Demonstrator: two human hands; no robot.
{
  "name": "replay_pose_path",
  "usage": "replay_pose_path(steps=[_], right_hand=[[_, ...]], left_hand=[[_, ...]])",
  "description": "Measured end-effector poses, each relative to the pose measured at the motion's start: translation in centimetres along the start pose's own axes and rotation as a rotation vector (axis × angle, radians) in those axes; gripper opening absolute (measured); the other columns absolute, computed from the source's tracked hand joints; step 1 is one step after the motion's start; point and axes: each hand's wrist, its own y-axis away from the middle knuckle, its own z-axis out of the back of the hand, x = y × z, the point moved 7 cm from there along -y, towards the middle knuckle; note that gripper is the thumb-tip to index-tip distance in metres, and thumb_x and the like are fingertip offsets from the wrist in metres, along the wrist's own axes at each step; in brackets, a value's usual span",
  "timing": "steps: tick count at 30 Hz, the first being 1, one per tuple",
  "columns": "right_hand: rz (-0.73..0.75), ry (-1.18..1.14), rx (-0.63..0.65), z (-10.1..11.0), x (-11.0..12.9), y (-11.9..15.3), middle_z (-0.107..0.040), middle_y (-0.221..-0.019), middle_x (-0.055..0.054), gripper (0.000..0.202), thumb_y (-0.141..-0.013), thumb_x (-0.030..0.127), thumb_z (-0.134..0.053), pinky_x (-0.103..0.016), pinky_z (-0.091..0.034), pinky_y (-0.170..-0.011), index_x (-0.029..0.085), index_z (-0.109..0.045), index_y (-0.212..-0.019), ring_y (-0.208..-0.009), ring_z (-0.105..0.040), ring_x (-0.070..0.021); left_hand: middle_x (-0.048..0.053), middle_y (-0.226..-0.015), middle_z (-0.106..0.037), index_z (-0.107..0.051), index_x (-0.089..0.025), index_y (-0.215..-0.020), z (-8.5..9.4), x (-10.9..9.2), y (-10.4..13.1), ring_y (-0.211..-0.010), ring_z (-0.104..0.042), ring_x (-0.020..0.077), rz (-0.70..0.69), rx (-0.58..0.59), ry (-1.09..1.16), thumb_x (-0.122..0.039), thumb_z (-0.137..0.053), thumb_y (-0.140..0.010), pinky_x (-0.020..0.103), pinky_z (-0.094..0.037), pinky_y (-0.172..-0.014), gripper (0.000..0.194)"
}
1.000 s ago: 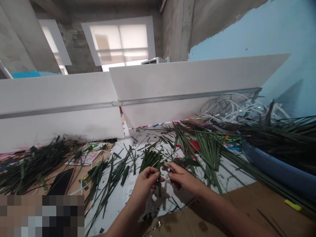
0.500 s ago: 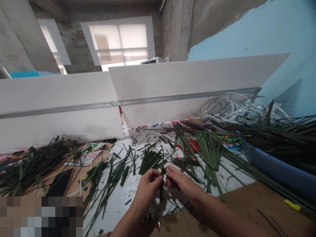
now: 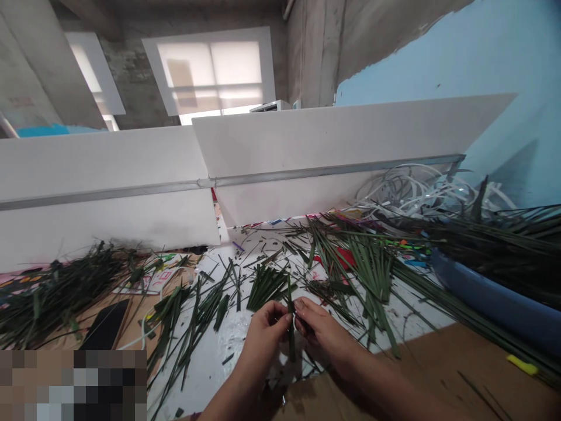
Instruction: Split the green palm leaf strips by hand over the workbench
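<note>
Upright between my hands is a narrow dark green leaf strip (image 3: 291, 346), its tip pointing away from me. My left hand (image 3: 268, 327) pinches it between thumb and fingers. On its other side my right hand (image 3: 316, 323) has its fingers closed against the strip; whether they grip it or a smaller piece is hidden. Just beyond my hands lies a fanned bundle of cut leaf pieces (image 3: 265, 286). A bigger fan of longer leaf strips (image 3: 372, 266) spreads to the right.
Loose leaf strips (image 3: 199, 318) and scraps cover the white board. At left are a dark leaf pile (image 3: 65, 283) and a black phone (image 3: 105, 324). A blue basin (image 3: 477, 292) of leaves, white plastic strapping (image 3: 407, 187) and a yellow object (image 3: 521, 365) are at right. White panels (image 3: 333, 143) stand behind.
Both hands have shifted slightly to the right together with the leaf strip. The right-hand fingers have moved a little along its side. The surrounding bundles look the same.
</note>
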Motion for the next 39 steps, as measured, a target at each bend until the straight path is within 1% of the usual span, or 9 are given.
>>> replay_pose_path(steps=[9, 15, 19, 24, 29, 31, 34, 36, 39], right_hand=[[0.045, -0.034, -0.005, 0.0, -0.3, -0.3, -0.041, -0.069, 0.005, 0.031, -0.083, 0.047, -0.065, -0.025, -0.029, -0.057, 0.02, -0.051, -0.077, -0.062, -0.034, -0.0116], [0.03, 0.059, -0.087, 0.7, 0.9, -0.4, -0.04, -0.062, 0.006, 0.04, -0.081, 0.059, -0.063, -0.023, -0.024, -0.05, 0.02, -0.054, -0.078, -0.055, -0.031, -0.0106], [-0.049, 0.075, -0.095, 1.3, 1.0, -0.3, -0.051, -0.067, 0.003, 0.045, -0.083, 0.065, -0.055, -0.023, -0.023, -0.046, 0.021, -0.059, -0.091, -0.051, -0.032, -0.0103], [0.091, 0.143, -0.066, 1.6, 1.4, -1.1, -0.057, -0.075, 0.001, 0.034, -0.065, 0.044, -0.08, -0.027, -0.039, -0.065, 0.019, -0.059, -0.076, -0.07, -0.05, -0.0146], [0.126, 0.228, -0.096, 2.4, 1.9, -1.6, -0.058, -0.068, 0.0, 0.026, -0.068, 0.041, -0.073, -0.03, -0.038, -0.069, 0.018, -0.06, -0.07, -0.069, -0.05, -0.0169], [0.137, 0.273, -0.097, 2.6, 2.5, -1.5, -0.057, -0.067, 0.0, 0.024, -0.069, 0.04, -0.07, -0.03, -0.038, -0.068, 0.018, -0.059, -0.069, -0.068, -0.049, -0.0169], [0.154, 0.418, -0.074, 2.6, 3.4, -1.3, -0.055, -0.065, 0.001, 0.019, -0.071, 0.035, -0.067, -0.029, -0.035, -0.064, 0.019, -0.058, -0.067, -0.066, -0.047, -0.0164], [0.161, 0.54, -0.059, 2.5, 3.6, -1.1, -0.054, -0.065, 0.001, 0.014, -0.072, 0.03, -0.065, -0.029, -0.032, -0.062, 0.019, -0.059, -0.067, -0.066, -0.046, -0.0162], [0.161, 0.626, -0.055, 2.3, 3.5, -1.0, -0.056, -0.064, 0.001, 0.011, -0.073, 0.027, -0.066, -0.028, -0.031, -0.062, 0.019, -0.061, -0.068, -0.066, -0.046, -0.0163]], left_hand=[[-0.004, -0.059, -0.053, -0.057, -0.018, -0.065, -0.1, -0.2, 0.0, -0.056, -0.046, 0.012, -0.039, 0.001, -0.021, -0.03, -0.069, -0.064, 0.024, -0.036, -0.056, 0.017], [-0.004, -0.059, -0.053, -0.057, -0.017, -0.068, -0.1, -0.3, 0.1, -0.055, -0.045, 0.0098, -0.021, 0.002, 0.091, -0.034, -0.074, -0.066, 0.022, -0.036, -0.054, 0.024], [-0.004, -0.063, -0.058, -0.057, -0.018, -0.075, 1.4, -0.2, -0.1, -0.058, -0.054, 0.0109, 0.004, -0.1, 0.232, -0.037, -0.078, -0.067, 0.022, -0.042, -0.057, 0.03], [0.0, -0.072, -0.066, -0.054, -0.018, -0.081, 2.8, 0.5, -0.4, -0.068, -0.065, 0.0149, 0.034, -0.199, 0.356, -0.036, -0.081, -0.066, 0.028, -0.051, -0.07, 0.036], [0.005, -0.084, -0.072, -0.051, -0.02, -0.085, 2.6, 1.1, -0.6, -0.082, -0.069, 0.0204, 0.078, -0.173, 0.391, -0.034, -0.079, -0.069, 0.032, -0.051, -0.076, 0.035], [0.007, -0.092, -0.072, -0.054, -0.021, -0.087, 2.9, 0.3, -0.6, -0.088, -0.068, 0.022, 0.028, -0.183, 0.311, -0.032, -0.077, -0.07, 0.033, -0.05, -0.078, 0.031], [0.007, -0.103, -0.071, -0.065, -0.021, -0.096, 3.3, -2.6, -0.1, -0.098, -0.064, 0.0229, -0.183, -0.185, -0.018, -0.03, -0.072, -0.075, 0.033, -0.046, -0.086, 0.024], [0.006, -0.1, -0.071, -0.072, -0.023, -0.094, 2.5, -4.1, 0.2, -0.098, -0.063, 0.0239, -0.299, -0.094, -0.303, -0.03, -0.067, -0.08, 0.033, -0.043, -0.088, 0.016], [0.006, -0.085, -0.072, -0.077, -0.025, -0.079, 1.3, -4.2, 0.5, -0.089, -0.062, 0.0248, -0.34, 0.027, -0.549, -0.028, -0.066, -0.08, 0.031, -0.042, -0.08, 0.011]])
